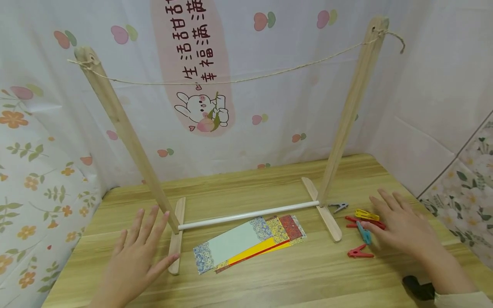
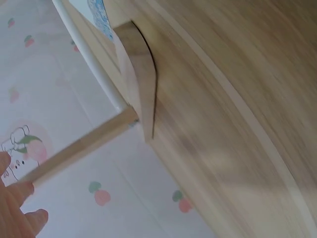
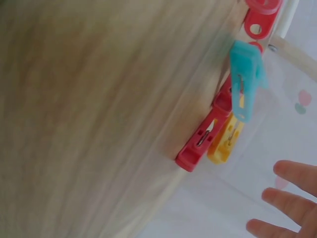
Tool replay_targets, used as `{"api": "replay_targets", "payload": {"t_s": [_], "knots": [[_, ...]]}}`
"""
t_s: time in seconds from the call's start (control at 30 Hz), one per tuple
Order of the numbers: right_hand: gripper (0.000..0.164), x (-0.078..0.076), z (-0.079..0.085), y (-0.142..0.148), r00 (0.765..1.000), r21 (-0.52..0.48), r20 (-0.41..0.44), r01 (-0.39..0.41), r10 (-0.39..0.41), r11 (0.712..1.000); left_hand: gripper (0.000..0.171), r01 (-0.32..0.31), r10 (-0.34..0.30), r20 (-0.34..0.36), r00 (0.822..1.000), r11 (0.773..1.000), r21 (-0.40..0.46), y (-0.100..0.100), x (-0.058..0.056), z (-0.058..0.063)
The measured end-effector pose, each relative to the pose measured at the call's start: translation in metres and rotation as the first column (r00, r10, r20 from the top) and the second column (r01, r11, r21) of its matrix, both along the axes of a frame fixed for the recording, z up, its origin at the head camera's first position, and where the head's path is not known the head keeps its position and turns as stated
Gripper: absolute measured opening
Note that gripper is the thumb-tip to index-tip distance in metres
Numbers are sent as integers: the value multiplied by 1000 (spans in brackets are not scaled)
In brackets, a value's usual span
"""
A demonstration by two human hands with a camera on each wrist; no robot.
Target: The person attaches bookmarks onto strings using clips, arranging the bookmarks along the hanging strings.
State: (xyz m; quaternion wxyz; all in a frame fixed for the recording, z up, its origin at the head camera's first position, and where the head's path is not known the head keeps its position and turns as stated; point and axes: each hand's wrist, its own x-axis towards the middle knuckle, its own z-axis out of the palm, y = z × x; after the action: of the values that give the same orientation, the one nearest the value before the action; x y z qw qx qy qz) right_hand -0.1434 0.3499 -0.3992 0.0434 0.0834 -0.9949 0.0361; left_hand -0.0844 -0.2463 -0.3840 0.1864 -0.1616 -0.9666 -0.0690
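My left hand [image 1: 132, 252] is spread with straight fingers beside the left foot [image 1: 175, 252] of a wooden stand; it holds nothing. My right hand [image 1: 404, 229] hovers with extended fingers by a small group of plastic clothespins. Its thumb overlaps a blue clothespin [image 1: 363, 233] in the head view. Around that lie a yellow clothespin [image 1: 366, 215], a red clothespin [image 1: 360, 252] and a grey one [image 1: 339, 208]. The right wrist view shows another red clothespin [image 3: 200, 141] beneath the blue one. Between the hands, patterned paper strips overlap, a pale green strip [image 1: 239, 241] on top.
Two wooden posts, left [image 1: 123, 132] and right [image 1: 348, 115], stand upright with a twine string [image 1: 246, 80] sagging between their tops. A white rod [image 1: 246, 215] joins their bases. A black object [image 1: 417, 288] lies under the right forearm. Printed curtains hang behind the table [image 1: 269, 282].
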Motion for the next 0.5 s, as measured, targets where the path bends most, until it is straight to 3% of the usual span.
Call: {"api": "replay_targets", "payload": {"t_s": [0.27, 0.5], "knots": [[80, 0, 2, -8, 1000, 10, 14, -16, 16, 1000, 91, 3, -3, -19, 1000, 1000, 15, 10, 1, -5], [74, -4, 2, -11, 1000, -28, 26, -16, 16, 999, 89, 16, -17, -37, 999, 1000, -22, 24, -2, -6]]}}
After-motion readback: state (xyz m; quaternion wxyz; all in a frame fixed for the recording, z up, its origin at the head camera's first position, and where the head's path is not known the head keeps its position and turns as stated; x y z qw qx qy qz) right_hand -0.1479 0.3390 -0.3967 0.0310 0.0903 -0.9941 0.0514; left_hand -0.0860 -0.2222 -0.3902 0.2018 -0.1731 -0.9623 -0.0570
